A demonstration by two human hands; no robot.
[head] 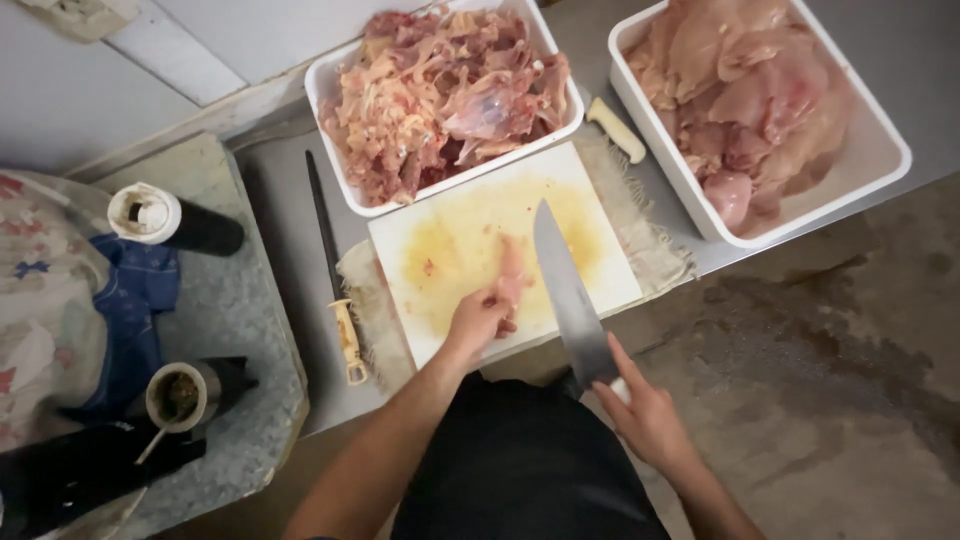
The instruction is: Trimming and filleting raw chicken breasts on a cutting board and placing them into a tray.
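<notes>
My left hand [478, 320] rests on a white cutting board [590, 245] stained yellow, fingers closed around a small strip of raw chicken [512, 270]. My right hand [648, 415] grips the handle of a large chef's knife [568, 295]; the blade points away from me over the board's right part, just right of the chicken strip. The board lies on a frayed cloth [655, 250] on a metal counter.
Behind the board, a white tub [330, 85] holds chicken bones and scraps; a second white tub [870, 165] at right holds raw chicken meat. A honing steel [328, 250] lies left of the board, a pale knife handle [616, 128] between the tubs. Cups and a dark cylinder [200, 228] stand on a stone ledge at left.
</notes>
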